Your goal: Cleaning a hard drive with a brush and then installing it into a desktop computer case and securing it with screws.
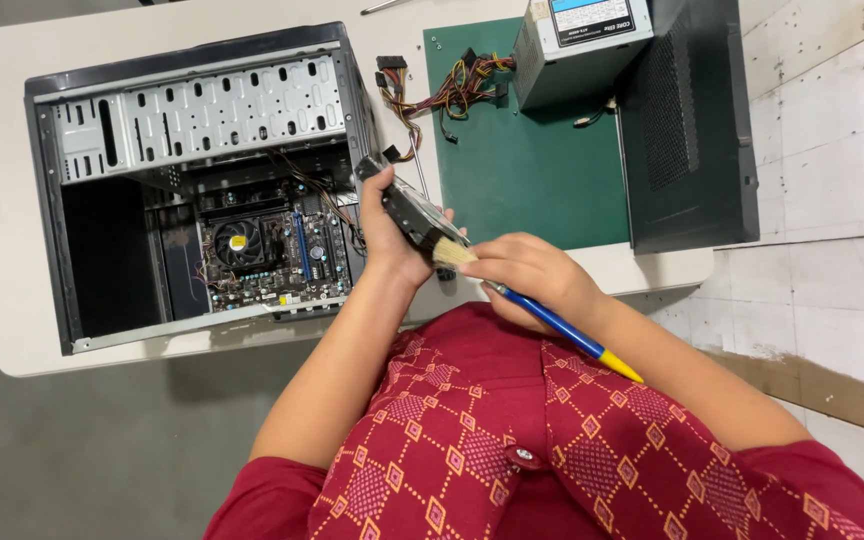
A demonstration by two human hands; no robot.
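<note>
Gripping a hard drive [407,208], left hand [387,232] is clamped; right hand [524,275] closed on blue brush [537,312], bristles touching drive, beside open PC case [192,180].

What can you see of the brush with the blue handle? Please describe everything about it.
The brush is a slim paintbrush with a blue handle that ends in a yellow tip and has pale, cream bristles. The right hand grips it near the bristle end, so the ferrule is hidden. It lies tilted, with the handle pointing down and right over the red patterned clothing. The bristles touch the edge of the dark flat drive, which the left hand holds above the table edge.
</note>
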